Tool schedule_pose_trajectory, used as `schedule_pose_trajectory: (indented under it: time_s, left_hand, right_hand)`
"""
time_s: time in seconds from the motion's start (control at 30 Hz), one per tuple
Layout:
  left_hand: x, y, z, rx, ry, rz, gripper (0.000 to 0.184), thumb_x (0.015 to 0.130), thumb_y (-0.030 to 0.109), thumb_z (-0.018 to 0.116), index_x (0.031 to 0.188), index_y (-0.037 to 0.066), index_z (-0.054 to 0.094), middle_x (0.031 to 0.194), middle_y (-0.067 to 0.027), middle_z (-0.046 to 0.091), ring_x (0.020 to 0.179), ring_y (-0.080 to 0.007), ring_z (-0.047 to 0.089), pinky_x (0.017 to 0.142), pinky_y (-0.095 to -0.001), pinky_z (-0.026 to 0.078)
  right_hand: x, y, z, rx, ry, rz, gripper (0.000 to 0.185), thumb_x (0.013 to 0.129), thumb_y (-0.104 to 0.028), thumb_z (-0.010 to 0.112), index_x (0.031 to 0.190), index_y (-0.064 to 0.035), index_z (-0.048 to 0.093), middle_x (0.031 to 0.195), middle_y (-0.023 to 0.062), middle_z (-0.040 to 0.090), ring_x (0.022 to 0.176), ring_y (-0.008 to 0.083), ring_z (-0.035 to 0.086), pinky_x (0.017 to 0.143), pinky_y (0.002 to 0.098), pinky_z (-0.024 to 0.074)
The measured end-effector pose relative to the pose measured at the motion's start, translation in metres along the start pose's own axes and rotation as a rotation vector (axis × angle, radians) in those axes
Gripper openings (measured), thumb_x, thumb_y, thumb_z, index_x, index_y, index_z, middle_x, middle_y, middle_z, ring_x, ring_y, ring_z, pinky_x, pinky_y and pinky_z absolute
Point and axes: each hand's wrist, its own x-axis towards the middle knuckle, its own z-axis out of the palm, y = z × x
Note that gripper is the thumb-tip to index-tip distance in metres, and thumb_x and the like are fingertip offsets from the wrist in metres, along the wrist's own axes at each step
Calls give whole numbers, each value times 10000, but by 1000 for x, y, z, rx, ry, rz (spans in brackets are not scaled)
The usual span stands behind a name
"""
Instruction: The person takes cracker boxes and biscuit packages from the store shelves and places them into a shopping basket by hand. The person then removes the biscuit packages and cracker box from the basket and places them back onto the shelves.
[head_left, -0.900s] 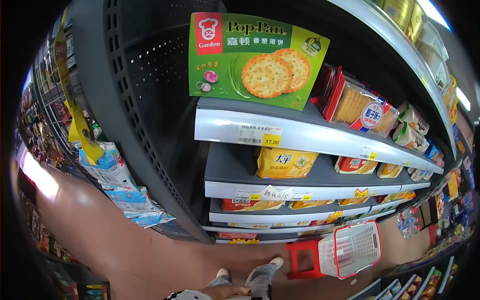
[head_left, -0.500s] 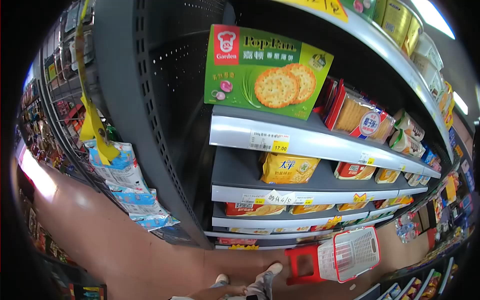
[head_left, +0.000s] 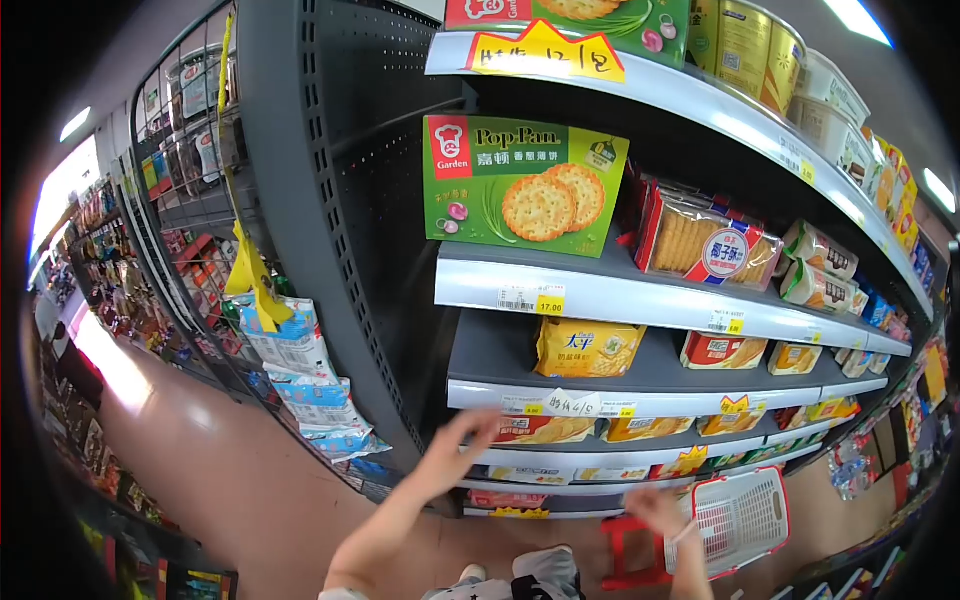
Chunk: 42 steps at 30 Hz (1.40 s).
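Note:
My left hand (head_left: 460,450) is raised in front of the lower shelves, fingers loosely stretched and nothing visible in them. It overlaps the left end of a biscuit pack (head_left: 545,429); whether it touches the pack cannot be told. My right hand (head_left: 657,510) hovers left of the shopping basket (head_left: 742,522), its fingers loosely apart and somewhat blurred, with nothing visible in it. Above both hands, a green Pop-Pan cracker box (head_left: 525,185) stands on a shelf over a 17.00 price label (head_left: 532,300). One shelf lower sits a yellow biscuit pack (head_left: 588,347).
A dark shelf upright (head_left: 350,230) rises at left, with blue-and-white snack bags (head_left: 290,350) hanging beside it. Red-and-white biscuit packs (head_left: 705,240) and gold tins (head_left: 745,45) fill shelves on the right. A red stool-like frame (head_left: 635,570) stands beside the basket on the floor.
Both hands have come up from low near my body, the left toward the shelves and the right toward the basket. The view has tilted up, showing another green box on the top shelf.

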Motion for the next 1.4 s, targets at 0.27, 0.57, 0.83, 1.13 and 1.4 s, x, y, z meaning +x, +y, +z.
schedule_pose_trajectory:
  time_s: [0.27,0.57,0.83,1.13,1.4]
  left_hand:
    - [122,164,-47,131,638,671,527,831,100,561,1293,28,318,1295,-174,375,1189,-276,404,969,-359,343]
    - [165,160,-63,515,1011,481,821,785,337,623,1310,-130,198,1336,-301,282,1235,-394,315,1024,-412,265]
    - [144,164,-66,-105,623,457,533,766,308,659,1114,-21,426,1062,-213,490,1004,-328,502,876,-389,377]
    - [120,139,-37,-96,709,745,728,784,113,633,1327,-43,175,1229,-196,338,1166,-293,352,983,-370,276]
    - [85,73,-10,12,408,827,816,737,115,631,1303,-38,64,1282,-152,291,1177,-220,345,982,-377,301]
  right_hand:
    - [81,-279,-137,567,678,-923,564,805,-55,584,1306,-34,326,1336,142,367,1232,236,360,1026,376,285]
    - [175,-310,-120,829,848,-543,651,740,-114,598,1321,-32,316,1283,161,407,1198,238,387,1005,287,285]
    - [132,-328,-126,902,526,-630,617,745,-84,567,1308,-21,322,1179,111,493,1076,186,461,941,280,332]
    - [120,-312,-91,875,752,-901,752,745,25,555,1361,-6,126,1356,162,265,1282,241,244,1062,322,173]
    - [90,-260,-54,826,868,-1131,697,731,42,556,1318,2,181,1293,146,329,1157,246,410,981,394,318]
